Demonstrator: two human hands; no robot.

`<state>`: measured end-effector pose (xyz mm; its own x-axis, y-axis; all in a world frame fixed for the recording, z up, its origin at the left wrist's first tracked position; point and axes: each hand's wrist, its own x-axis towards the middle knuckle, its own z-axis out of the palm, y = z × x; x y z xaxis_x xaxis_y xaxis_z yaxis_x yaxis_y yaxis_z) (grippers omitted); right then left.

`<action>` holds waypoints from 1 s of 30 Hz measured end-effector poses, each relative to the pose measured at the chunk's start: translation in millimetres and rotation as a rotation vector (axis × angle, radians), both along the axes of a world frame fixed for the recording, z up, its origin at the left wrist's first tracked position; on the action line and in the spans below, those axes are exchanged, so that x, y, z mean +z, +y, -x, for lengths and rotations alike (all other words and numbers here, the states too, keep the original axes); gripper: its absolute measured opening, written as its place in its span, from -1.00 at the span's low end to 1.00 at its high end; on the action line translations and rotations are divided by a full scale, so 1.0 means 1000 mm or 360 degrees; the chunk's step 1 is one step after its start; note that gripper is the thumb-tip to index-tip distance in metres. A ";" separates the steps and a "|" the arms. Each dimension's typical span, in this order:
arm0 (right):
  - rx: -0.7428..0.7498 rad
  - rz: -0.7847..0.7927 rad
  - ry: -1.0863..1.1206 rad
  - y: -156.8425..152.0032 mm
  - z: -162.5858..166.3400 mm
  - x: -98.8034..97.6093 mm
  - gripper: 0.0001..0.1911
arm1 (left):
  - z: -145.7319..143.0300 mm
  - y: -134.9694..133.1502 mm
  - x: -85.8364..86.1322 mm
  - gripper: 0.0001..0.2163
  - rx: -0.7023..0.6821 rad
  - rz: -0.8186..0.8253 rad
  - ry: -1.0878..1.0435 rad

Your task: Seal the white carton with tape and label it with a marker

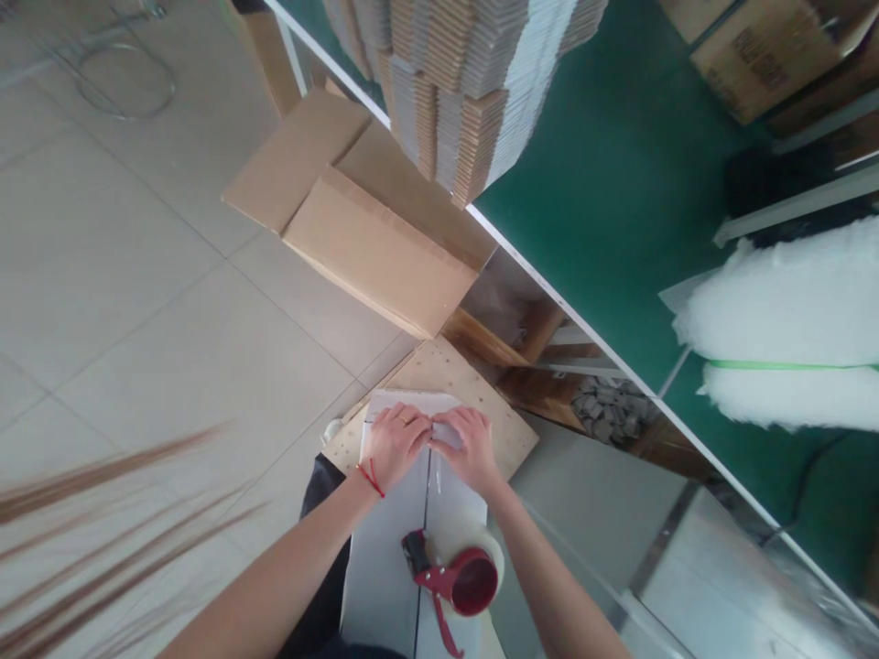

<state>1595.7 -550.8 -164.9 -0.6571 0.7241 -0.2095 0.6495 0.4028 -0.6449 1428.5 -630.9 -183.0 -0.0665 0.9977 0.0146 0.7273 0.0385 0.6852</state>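
I note a flattened brown cardboard box (363,220) on the pale tiled floor (137,302), a tall stack of folded cardboard sheets (460,82) on the green-topped table (618,183), and a white fluffy bundle (789,320) strapped with green band.

The white box (395,549) looks like smooth matt cardboard, its seam covered by glossy clear tape (430,476). On it lies a tape dispenser (457,581) of shiny red plastic. Beneath is a pale wooden board (446,371), rough and dotted with holes. The brown carton (371,238) is plain matt cardboard; the floor (137,302) is smooth, faintly glossy tile; the bench (618,183) has a matt green top
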 end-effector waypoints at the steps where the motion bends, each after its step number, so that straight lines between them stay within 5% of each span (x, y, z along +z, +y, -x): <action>1: -0.0005 -0.0006 0.0002 0.000 0.000 0.000 -0.80 | 0.000 0.000 -0.001 -0.91 -0.0002 -0.0027 0.0005; 12: -0.0053 -0.0060 0.0023 -0.002 0.003 0.001 -0.65 | 0.002 0.000 -0.002 -0.90 0.0045 0.0007 0.0045; 21: -0.0069 0.0026 0.0126 0.004 0.001 0.000 -0.75 | 0.009 0.004 -0.002 -0.89 -0.0070 0.0047 -0.0001; 26: -0.0415 0.0081 0.0354 -0.010 -0.032 0.048 -0.71 | 0.013 0.002 -0.005 -0.81 -0.0101 0.0036 -0.0017; 30: -0.0738 0.0252 0.0185 -0.085 -0.077 0.107 -0.80 | 0.012 0.002 -0.006 -0.79 -0.0098 0.0081 -0.0051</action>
<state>1672.3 -635.7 -58.0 -0.2989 0.9107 -0.2852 0.6573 -0.0201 -0.7533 1416.6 -629.0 -189.1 -0.0047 0.9993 -0.0376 0.7071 0.0299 0.7064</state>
